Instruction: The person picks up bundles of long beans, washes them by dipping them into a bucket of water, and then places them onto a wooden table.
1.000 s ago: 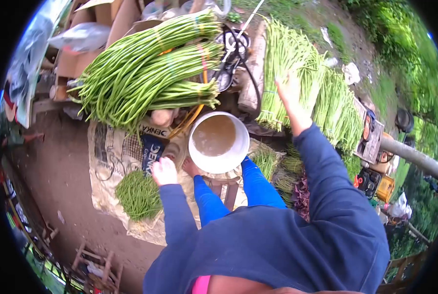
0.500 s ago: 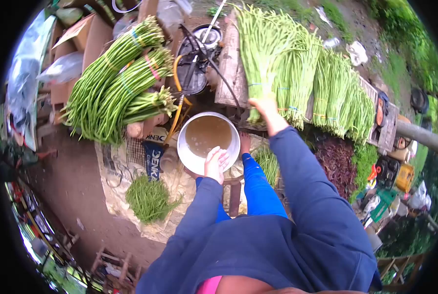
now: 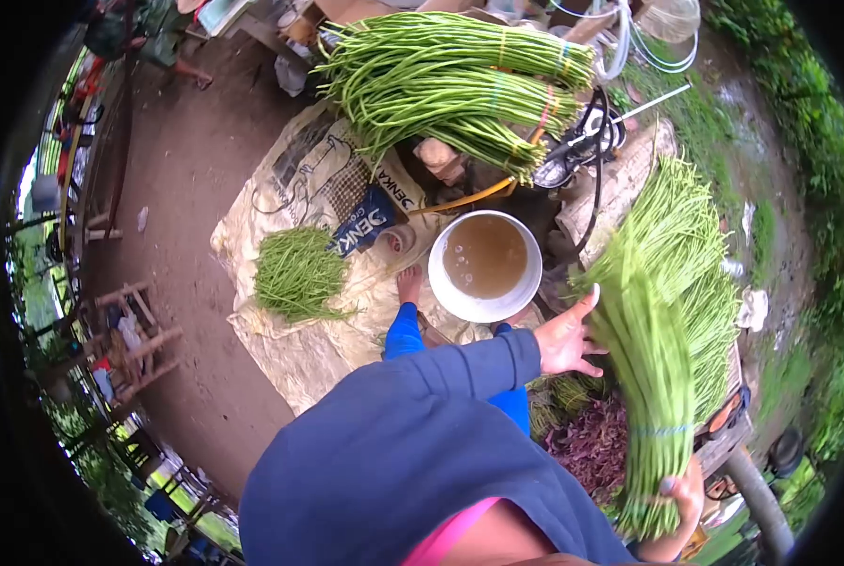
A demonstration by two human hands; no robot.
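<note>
Head view — right hand (image 3: pixel 683 492) grips a long-bean bundle (image 3: pixel 650 368) near its cut end, just right of the white bucket (image 3: pixel 484 267); left hand (image 3: pixel 568 338) spread flat against it.

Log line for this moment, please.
right hand: grips tied bundle of long green beans near cut ends | left hand: open, against bundle's side | round white bucket of murky water: on ground beside

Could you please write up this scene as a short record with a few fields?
Setting: outdoors, dirt ground, sacks spread out
Right hand: grips a tied bundle of long beans near its lower end
Left hand: open, fingers spread, touching the bundle's side
Bucket: white, holds murky water, in front of the person's feet
Other produce: stacked bean bundles beyond the bucket; loose small pile of beans on a sack
</note>
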